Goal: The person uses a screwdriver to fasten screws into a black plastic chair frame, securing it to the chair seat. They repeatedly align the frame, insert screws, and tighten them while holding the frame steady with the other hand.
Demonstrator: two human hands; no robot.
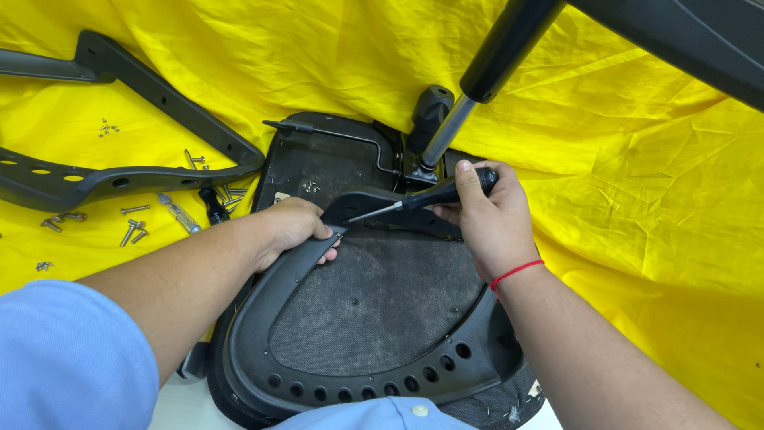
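Observation:
An upside-down black chair seat [374, 302] lies on a yellow cloth [637, 199]. A curved black plastic armrest frame [263, 318] with a row of holes rests on it. My left hand [290, 231] grips the upper end of that frame. My right hand [485, 219] holds a black-handled screwdriver [422, 199], its metal tip pointing left at the frame's end near my left fingers. A red thread circles my right wrist.
A second black armrest frame [135, 171] lies at the upper left. Loose screws [131, 231] and a small clear-handled screwdriver [179, 213] are scattered beside it. The chair's gas cylinder [485, 80] and a lever [334, 135] rise from the seat's mechanism.

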